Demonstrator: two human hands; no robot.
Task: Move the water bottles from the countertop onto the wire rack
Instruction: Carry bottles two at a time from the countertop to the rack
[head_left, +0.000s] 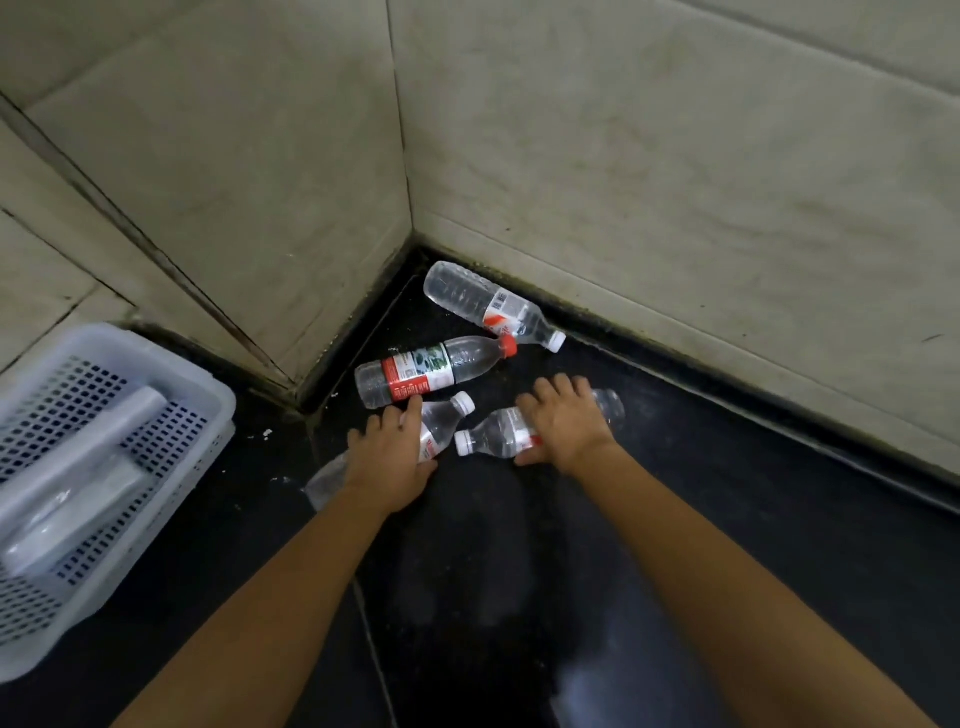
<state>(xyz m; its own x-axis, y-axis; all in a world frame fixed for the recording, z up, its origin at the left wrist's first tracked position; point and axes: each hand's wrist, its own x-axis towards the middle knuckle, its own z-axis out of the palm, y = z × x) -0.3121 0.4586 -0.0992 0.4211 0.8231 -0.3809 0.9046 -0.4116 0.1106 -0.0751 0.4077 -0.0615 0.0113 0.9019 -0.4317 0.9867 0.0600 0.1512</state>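
Several clear water bottles lie on their sides on the black countertop (727, 519), near the wall corner. My left hand (392, 457) lies over a white-capped bottle (444, 423), fingers wrapped around its body. My right hand (563, 421) covers another white-capped bottle (493, 436), with fingers over it and thumb under. A red-capped bottle (434, 369) with a red and green label lies just beyond my left hand. A fourth bottle (488, 304) rests against the back wall. No wire rack is in view.
A white perforated plastic basket (171, 431) stands at the left on the countertop, with pale wrapped items inside. Tiled walls meet in a protruding corner (405, 208) right behind the bottles.
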